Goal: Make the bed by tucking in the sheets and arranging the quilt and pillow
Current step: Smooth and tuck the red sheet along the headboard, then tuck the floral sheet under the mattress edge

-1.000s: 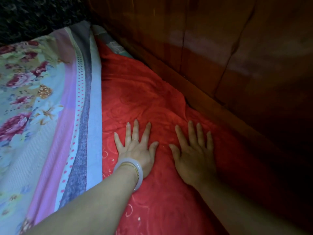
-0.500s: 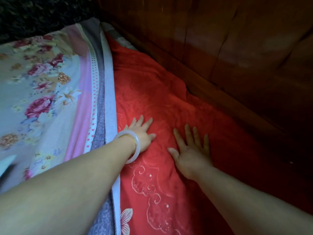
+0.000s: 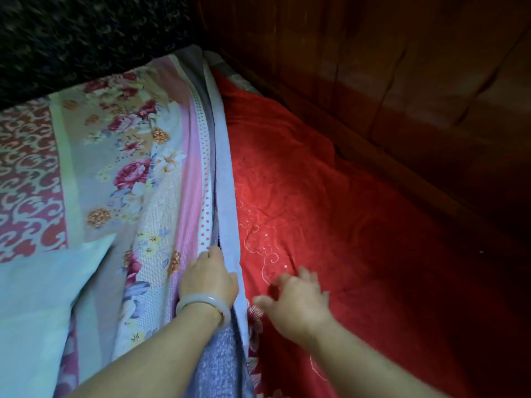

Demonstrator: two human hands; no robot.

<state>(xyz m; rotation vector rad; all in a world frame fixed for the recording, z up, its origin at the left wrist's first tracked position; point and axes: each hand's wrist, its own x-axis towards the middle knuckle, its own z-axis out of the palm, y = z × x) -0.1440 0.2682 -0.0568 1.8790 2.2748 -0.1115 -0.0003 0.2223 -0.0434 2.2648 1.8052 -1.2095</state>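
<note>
Head view, only one. Left hand (image 3: 208,275) sits on the seam where the floral quilt (image 3: 129,168) meets the red sheet (image 3: 316,225). Its fingers are curled down into the fold of the quilt's lilac edge band (image 3: 227,196), gripping that edge, with the thumb on the band's outer side; the fingertips are buried in the fold and can't be seen. A pale bangle (image 3: 202,305) is on the left wrist, with a thin gold one just behind it. Right hand (image 3: 298,300) is beside the left, over the red sheet. It is motion-blurred, fingers loosely spread and holding nothing; whether it touches the sheet or is just above it can't be told. The quilt covers the left half of the bed, flowers and a pink dotted stripe running along its edge, and it overlaps the red sheet along a long straight line. The red sheet lies wrinkled on the right half, pale embroidered swirls near the hands, its far side running up against the wooden side board (image 3: 402,81); that side is dark and the join is hard to make out. A pale blue pillow (image 3: 37,297) is at lower left on the quilt, cut off by the frame edge. A red-and-white patterned cloth (image 3: 26,173) is at far left, partly cut off. A dark speckled fabric (image 3: 71,33) is at top left, blurred, can't say what it is. Both forearms enter from the bottom edge.
</note>
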